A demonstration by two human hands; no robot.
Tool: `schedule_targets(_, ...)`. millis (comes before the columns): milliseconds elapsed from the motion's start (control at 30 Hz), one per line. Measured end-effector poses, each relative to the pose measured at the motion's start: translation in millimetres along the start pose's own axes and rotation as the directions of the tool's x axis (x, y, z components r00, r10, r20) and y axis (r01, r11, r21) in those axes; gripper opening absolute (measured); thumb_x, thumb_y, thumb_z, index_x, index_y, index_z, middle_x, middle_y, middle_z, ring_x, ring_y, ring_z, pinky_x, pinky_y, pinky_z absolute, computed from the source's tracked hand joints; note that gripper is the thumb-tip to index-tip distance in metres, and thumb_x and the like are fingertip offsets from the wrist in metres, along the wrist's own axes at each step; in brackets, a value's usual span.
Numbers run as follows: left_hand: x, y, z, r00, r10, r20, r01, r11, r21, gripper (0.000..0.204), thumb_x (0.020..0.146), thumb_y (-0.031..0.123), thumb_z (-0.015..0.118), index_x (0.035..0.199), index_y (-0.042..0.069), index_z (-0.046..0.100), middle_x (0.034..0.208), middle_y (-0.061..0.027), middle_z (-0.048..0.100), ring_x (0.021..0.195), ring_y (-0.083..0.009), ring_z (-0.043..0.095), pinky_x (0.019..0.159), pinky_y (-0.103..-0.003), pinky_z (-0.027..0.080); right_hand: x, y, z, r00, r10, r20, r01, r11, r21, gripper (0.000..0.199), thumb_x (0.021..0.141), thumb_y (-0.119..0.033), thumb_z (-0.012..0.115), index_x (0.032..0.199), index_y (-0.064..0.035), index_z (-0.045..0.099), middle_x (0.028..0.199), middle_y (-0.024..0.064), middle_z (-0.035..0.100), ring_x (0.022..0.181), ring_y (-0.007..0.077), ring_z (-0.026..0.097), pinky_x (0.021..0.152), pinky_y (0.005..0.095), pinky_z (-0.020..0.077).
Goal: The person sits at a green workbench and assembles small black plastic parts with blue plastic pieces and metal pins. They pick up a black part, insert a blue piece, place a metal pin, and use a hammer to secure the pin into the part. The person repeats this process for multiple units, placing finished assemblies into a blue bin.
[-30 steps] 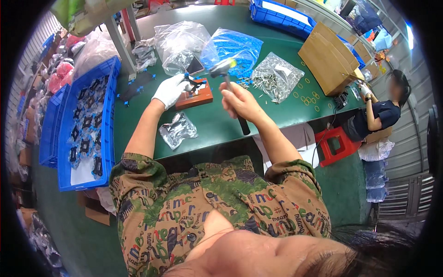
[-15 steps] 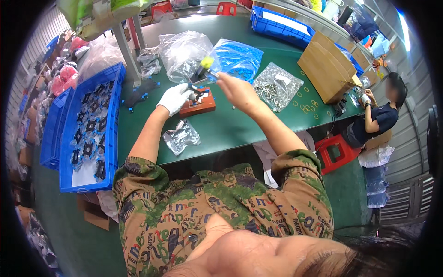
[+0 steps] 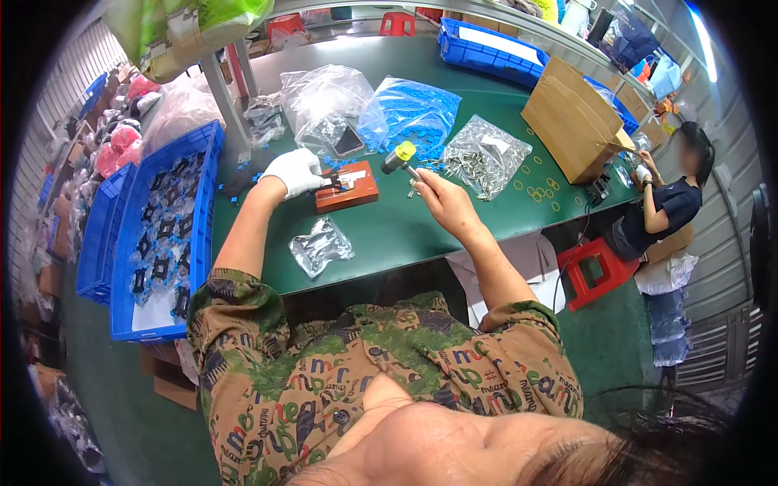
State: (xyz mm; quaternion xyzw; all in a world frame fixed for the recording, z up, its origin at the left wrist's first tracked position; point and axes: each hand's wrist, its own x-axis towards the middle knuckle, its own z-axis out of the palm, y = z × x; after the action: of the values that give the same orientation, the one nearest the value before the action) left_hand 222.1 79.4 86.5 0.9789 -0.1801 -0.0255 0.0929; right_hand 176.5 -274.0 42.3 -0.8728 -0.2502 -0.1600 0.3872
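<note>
While left fingers (image 3: pixel 313 181) pinch a black part (image 3: pixel 333 181), half hidden, right fingers (image 3: pixel 431 189) grip a hammer (image 3: pixel 399 157)

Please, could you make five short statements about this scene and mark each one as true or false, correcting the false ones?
1. The left hand wears a white glove. True.
2. The right hand holds a screwdriver. False: it holds a mallet.
3. The left hand holds a black part at the reddish-brown block. True.
4. The large cardboard box stands on the floor. False: it stands on the green table.
5. The bag of blue pieces lies left of that box. True.
</note>
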Motion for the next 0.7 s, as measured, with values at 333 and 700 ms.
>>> schedule_targets(333, 18.3, -1.1, 37.9, 0.962, -0.037, -0.271, -0.033, 0.969, -0.246, 0.031, 0.094, 0.03, 0.064, 0.112, 0.004, 0.067, 0.104, -0.0229, 0.072, 0.099, -0.0425, 0.068, 0.087, -0.046, 0.053, -2.0, -11.8, 3.1, 0.999, 0.035, -0.017, -0.034, 0.998, 0.057, 0.033, 0.103, -0.028, 0.061, 0.129, -0.008, 0.063, 0.098, 0.0166, 0.072, 0.089, 0.0376, 0.07, 0.075, 0.0434, 0.0538)
schedule_targets(700, 7.8, 13.8, 76.9, 0.885, -0.028, -0.466, -0.017, 0.996, -0.093, 0.022, 0.095, 0.025, 0.063, 0.102, 0.005, 0.062, 0.088, -0.0222, 0.069, 0.091, -0.0428, 0.064, 0.086, -0.051, 0.049, 39.0, -19.2, 18.7, 0.999, -0.042, 0.012, 0.041, 0.995, 0.09, 0.037, 0.104, -0.031, 0.06, 0.132, -0.0075, 0.062, 0.103, 0.0189, 0.072, 0.094, 0.0393, 0.07, 0.079, 0.0455, 0.0542)
